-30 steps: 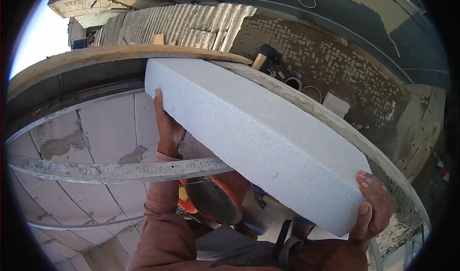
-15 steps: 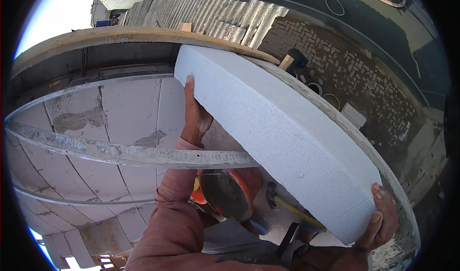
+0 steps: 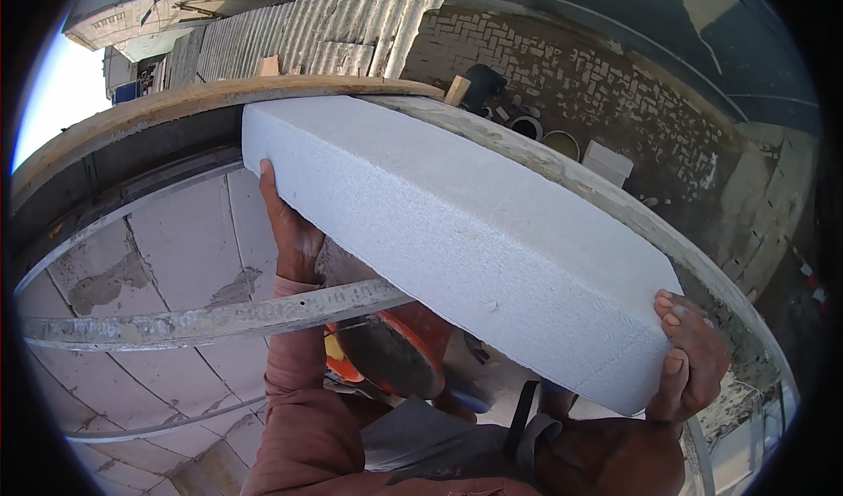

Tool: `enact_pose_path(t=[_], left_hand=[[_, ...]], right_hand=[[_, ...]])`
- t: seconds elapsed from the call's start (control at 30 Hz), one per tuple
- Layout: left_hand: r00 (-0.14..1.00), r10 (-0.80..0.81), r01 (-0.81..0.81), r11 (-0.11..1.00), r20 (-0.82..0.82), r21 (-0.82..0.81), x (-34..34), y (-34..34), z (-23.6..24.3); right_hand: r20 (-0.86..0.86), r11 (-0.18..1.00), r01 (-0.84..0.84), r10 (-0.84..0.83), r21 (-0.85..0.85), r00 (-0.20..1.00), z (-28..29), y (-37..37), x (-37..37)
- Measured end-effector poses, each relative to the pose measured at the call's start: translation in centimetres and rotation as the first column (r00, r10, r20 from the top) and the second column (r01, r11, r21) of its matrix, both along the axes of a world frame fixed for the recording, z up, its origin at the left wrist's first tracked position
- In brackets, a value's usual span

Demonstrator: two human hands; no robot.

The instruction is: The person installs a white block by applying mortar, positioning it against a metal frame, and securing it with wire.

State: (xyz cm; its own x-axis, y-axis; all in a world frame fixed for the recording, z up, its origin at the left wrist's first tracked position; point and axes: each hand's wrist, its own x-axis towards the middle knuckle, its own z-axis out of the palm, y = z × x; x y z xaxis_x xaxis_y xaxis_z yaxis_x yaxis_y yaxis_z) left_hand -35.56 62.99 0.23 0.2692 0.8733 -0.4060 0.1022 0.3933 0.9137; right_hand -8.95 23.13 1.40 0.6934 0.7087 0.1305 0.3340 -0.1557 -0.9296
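A long white aerated concrete block (image 3: 457,241) lies slantwise along the top of a wall (image 3: 562,176), its left end farther off than its right. My left hand (image 3: 297,237) grips the near lower edge by that far end, thumb up on the face, the other fingers mostly hidden. My right hand (image 3: 694,355) is closed round the near right end, fingertips over the top edge. How the block's underside meets the wall is hidden. Below the block, an orange bucket (image 3: 413,334) holds grey mortar.
A metal bar (image 3: 211,316) crosses under my left forearm. A wooden plank (image 3: 202,97) runs along the wall's far edge. A block wall (image 3: 184,224) stands at left. Beyond the edge lie a corrugated roof (image 3: 299,35) and a paved yard (image 3: 562,66) far below.
The whole view has shifted, so block, hands and wall appear farther left. Both hands keep their hold on the block. The yellow-handled hammer below is now mostly hidden behind the block.
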Motion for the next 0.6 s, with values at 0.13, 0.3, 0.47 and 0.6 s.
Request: enact_pose_path(t=[0.13, 0.3, 0.47, 0.6], left_hand=[[0.999, -0.020, 0.022, 0.999, -0.035, 0.040, -0.40, 0.34, -0.13], [0.999, -0.015, 0.017, 0.998, -0.036, 0.057, -0.07, 0.12, -0.24], [0.998, 0.023, -0.019, 0.998, -0.058, 0.063, 0.01, 0.00, -0.44], [0.998, -0.046, 0.049, 0.997, -0.052, 0.063, -0.58, 0.39, -0.46]], right_hand=[[-0.003, 1.000, 0.016, -0.016, 0.003, 1.000, 0.01, 0.03, 0.07], [-0.007, 1.000, 0.000, 0.000, 0.021, 1.000, -0.17, 0.16, 0.11], [-0.012, 1.000, 0.020, -0.020, 0.021, 1.000, -0.04, 0.05, -0.09], [-0.022, 1.000, 0.027, -0.027, 0.013, 0.999, -0.11, 0.12, -0.29]])
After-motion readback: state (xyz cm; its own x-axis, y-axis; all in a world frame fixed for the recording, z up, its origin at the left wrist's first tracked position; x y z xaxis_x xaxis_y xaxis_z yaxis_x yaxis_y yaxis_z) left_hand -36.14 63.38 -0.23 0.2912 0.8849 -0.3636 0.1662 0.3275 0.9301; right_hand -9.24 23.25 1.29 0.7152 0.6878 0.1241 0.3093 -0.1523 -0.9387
